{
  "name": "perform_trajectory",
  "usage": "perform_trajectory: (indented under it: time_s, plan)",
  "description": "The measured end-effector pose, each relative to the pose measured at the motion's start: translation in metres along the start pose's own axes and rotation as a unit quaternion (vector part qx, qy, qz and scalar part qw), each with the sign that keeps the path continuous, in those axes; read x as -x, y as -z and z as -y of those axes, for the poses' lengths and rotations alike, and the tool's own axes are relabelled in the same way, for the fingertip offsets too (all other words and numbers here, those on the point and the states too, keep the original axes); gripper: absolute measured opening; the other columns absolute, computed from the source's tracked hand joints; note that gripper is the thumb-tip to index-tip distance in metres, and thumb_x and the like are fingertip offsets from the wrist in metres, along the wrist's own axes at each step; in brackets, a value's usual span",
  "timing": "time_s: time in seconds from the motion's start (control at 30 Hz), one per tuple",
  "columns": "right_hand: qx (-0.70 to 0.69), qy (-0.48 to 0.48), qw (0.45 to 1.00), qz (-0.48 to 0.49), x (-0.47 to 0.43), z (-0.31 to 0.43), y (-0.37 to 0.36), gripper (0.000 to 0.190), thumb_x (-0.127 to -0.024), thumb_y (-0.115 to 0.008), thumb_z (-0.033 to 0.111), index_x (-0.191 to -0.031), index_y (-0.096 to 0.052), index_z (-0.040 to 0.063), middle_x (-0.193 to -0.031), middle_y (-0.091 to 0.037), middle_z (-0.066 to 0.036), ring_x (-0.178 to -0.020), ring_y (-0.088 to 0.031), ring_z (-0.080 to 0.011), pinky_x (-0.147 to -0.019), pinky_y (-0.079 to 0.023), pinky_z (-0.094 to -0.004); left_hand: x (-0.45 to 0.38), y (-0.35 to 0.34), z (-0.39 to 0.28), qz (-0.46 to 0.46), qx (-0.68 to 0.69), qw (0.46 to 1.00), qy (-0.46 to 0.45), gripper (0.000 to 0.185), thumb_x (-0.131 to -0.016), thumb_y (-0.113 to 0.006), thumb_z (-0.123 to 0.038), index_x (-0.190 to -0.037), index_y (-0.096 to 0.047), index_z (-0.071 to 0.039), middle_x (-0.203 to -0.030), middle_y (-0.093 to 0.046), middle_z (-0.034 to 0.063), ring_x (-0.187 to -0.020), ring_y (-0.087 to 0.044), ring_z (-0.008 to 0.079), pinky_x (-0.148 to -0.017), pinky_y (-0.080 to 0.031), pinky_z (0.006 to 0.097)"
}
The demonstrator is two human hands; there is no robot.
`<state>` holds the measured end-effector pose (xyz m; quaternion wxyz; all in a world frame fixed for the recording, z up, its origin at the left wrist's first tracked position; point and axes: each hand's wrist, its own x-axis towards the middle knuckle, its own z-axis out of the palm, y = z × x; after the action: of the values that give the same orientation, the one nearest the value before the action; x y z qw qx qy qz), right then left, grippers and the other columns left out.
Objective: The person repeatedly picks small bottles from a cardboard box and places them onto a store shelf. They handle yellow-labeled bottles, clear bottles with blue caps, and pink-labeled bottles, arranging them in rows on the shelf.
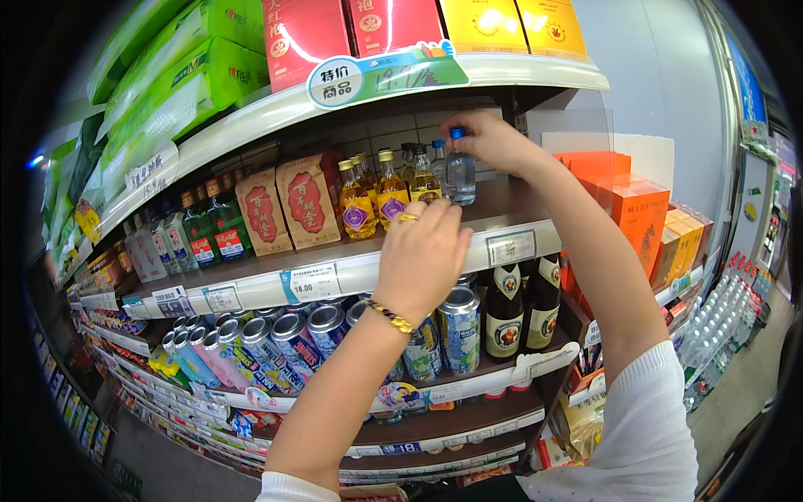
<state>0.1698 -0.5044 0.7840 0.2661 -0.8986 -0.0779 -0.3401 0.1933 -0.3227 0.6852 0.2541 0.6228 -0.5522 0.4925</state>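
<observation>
My right hand [486,141] has its fingers around the blue cap of a clear glass bottle [462,176], upright at the right end of the bottle row. My left hand [423,251], with a ring and a bracelet, is at the shelf's front edge before the small bottles; its fingers look loosely bent and I see nothing in it. Beside it stand small amber bottles with gold caps [358,201] and a dark-capped bottle with a yellow label [425,179]. Another blue-capped bottle [438,154] is partly hidden behind the held one.
Brown boxes [308,201] and green glass bottles [226,219] stand to the left. The shelf above, with a price-sign edge [533,70], hangs over my right hand. Below are drink cans [460,326] and dark beer bottles [504,314]. A clear divider [580,150] and orange boxes [637,213] are at right.
</observation>
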Motion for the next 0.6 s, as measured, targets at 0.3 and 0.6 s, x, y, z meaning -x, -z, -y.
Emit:
perform_trajectory:
  time_s: [0.3, 0.6]
  plan:
    - [0.043, -0.026, 0.998, 0.032, -0.028, -0.033, -0.021, 0.031, -0.08, -0.062, 0.015, -0.109, -0.059, 0.004, -0.093, -0.063, -0.01, -0.08, -0.058, -0.0152, -0.065, -0.048, -0.0275, -0.003, -0.021, -0.004, 0.082, -0.044, 0.996, -0.009, 0.047, -0.077, -0.061, -0.038, -0.102, -0.058, 0.002, -0.097, -0.062, 0.0128, -0.087, -0.055, 0.0267, -0.077, -0.043, 0.0363]
    - [0.031, -0.01, 0.999, -0.002, -0.034, -0.046, -0.024, 0.036, -0.077, -0.062, 0.015, -0.11, -0.057, 0.001, -0.096, -0.063, -0.013, -0.078, -0.058, -0.0169, -0.067, -0.048, -0.0279, -0.002, -0.021, -0.004, 0.075, -0.045, 0.996, -0.004, 0.049, -0.075, -0.064, -0.037, -0.104, -0.057, 0.002, -0.1, -0.061, 0.0143, -0.088, -0.054, 0.0277, -0.079, -0.043, 0.0367]
